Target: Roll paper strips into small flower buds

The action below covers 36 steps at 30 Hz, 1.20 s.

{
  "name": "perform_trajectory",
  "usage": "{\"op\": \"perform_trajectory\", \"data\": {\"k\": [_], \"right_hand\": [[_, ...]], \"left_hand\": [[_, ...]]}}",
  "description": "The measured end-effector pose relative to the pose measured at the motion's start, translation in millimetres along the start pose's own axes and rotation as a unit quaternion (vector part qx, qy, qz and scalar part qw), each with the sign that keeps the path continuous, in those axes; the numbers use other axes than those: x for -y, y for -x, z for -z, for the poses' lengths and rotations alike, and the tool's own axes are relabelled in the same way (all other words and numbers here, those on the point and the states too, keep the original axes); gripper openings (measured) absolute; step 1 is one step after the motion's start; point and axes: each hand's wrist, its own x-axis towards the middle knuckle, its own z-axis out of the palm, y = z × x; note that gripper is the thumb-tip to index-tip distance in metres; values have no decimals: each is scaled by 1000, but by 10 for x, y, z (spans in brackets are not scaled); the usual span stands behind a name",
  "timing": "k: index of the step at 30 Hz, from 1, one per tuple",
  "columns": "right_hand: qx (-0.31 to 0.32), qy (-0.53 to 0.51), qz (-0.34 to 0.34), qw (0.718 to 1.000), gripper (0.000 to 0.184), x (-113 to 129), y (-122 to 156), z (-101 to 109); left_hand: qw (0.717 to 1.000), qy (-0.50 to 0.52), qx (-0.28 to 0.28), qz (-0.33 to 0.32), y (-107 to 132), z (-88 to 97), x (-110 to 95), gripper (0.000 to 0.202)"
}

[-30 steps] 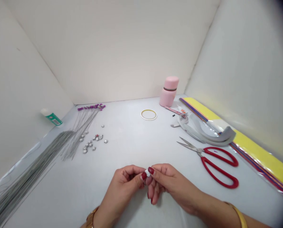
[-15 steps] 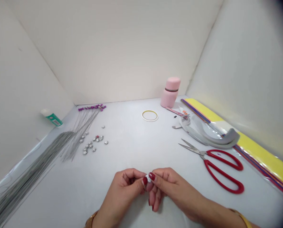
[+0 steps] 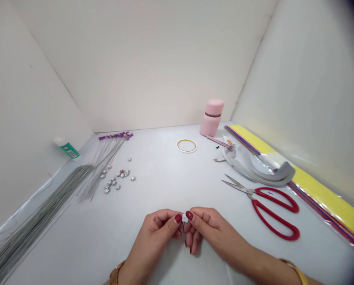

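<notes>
My left hand (image 3: 156, 233) and my right hand (image 3: 212, 233) meet at the fingertips low in the middle of the view. Between them they pinch a small crumpled piece of silver foil (image 3: 185, 218), partly hidden by my fingers. Both hands hold this piece, and neither touches anything else. My nails are painted dark red. Several loose silver foil beads (image 3: 117, 178) lie up and to the left of my hands, beside a long bundle of thin grey wires (image 3: 40, 213).
Red-handled scissors (image 3: 269, 211) lie to the right, near a curved grey strip (image 3: 254, 166) and a yellow paper pack (image 3: 322, 198). Farther back stand a pink bottle (image 3: 212, 117), a tape roll (image 3: 187, 146), purple-tipped wires (image 3: 116, 135) and a green-labelled tube (image 3: 67, 149). White walls surround the table.
The foil piece shows less between my fingertips than before. My hands stay together, and the whole view has shifted only slightly.
</notes>
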Motion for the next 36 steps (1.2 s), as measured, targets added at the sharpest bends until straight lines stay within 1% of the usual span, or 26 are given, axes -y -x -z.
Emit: {"op": "perform_trajectory", "data": {"k": [4, 7, 11, 13, 16, 19, 22, 26, 30, 32, 34, 36], "right_hand": [[4, -32, -4, 999, 42, -7, -5, -16], [1, -14, -4, 1000, 42, -19, 4, -21], [2, 12, 12, 1000, 41, -24, 26, -19], [8, 5, 9, 1000, 41, -12, 39, -23], [23, -32, -12, 999, 42, 12, 46, -33], [28, -57, -26, 998, 42, 21, 36, -37], [25, -49, -20, 998, 41, 5, 23, -30], [15, -10, -7, 1000, 41, -28, 15, -16], [2, 37, 20, 999, 40, -54, 17, -5], [4, 33, 23, 999, 40, -57, 22, -1], [9, 20, 29, 999, 40, -53, 27, -1], [11, 14, 37, 999, 40, -44, 29, -2]], "left_hand": [[1000, -2, 0, 5, 1, 5, -5, 22], [1000, -20, -16, 5, 3, -9, 2, 23], [999, -41, -28, -7, 8, -19, 13, 23], [999, -34, -19, 2, 5, -9, 12, 22], [1000, -4, 3, 31, -6, 18, 7, 21], [999, 6, 10, 40, -18, 37, 8, 21], [999, -17, 6, 34, -22, 36, 20, 20], [999, -51, -10, 2, -14, 25, 40, 17], [992, -108, -49, -39, 1, 10, 40, 15], [994, -88, -53, -26, 1, -1, 29, 17], [998, -43, -44, -1, -5, -9, 18, 20], [999, -17, -36, 8, -10, -11, 15, 20]]}}
